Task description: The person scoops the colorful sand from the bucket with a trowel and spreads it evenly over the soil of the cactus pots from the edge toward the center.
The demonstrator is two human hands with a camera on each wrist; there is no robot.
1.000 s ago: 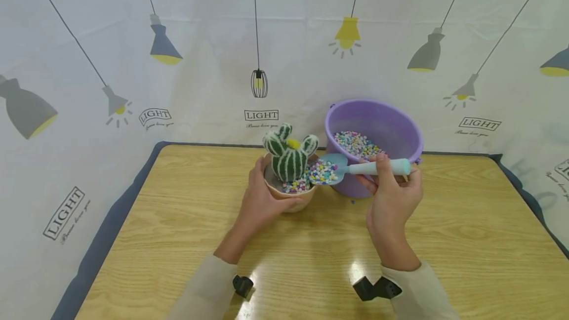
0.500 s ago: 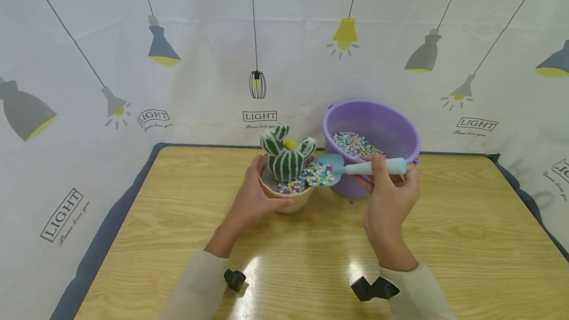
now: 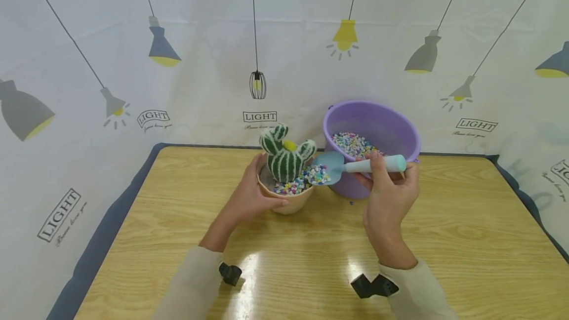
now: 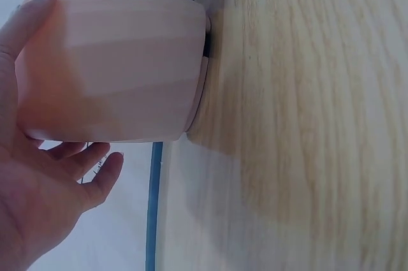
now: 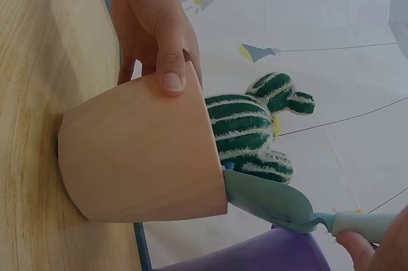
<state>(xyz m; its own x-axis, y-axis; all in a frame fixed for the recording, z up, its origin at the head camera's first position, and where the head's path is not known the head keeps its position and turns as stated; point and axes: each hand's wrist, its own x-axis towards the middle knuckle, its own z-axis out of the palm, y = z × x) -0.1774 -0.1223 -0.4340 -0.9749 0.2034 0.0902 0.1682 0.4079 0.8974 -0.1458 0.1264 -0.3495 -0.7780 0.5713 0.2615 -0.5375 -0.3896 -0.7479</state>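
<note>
My left hand [image 3: 251, 194] grips a peach flower pot [image 3: 291, 205] by its side, the thumb near the rim. In the pot stands a green-and-white knitted cactus [image 3: 284, 164] with a yellow top. Multicoloured pebbles [image 3: 291, 187] cover part of the pot's inside, on the near right of the cactus. My right hand [image 3: 391, 201] holds the pale handle of a light-blue trowel [image 5: 268, 199]. Its blade tip lies at the pot's right rim, tilted down to the left, with pebbles on its front part. The left wrist view shows the pot's base at the tabletop [image 4: 306, 124].
A purple bucket [image 3: 402, 127] with more pebbles in it stands behind the trowel, close to the pot's right. One small blue pebble [image 3: 351, 203] lies on the table before it. A white cloth backdrop [image 3: 200, 78] printed with lamps hangs behind the table.
Pebbles have slid toward the trowel's tip, baring the back of its blade, and some more lie in the pot. The left hand and pot have shifted slightly left.
</note>
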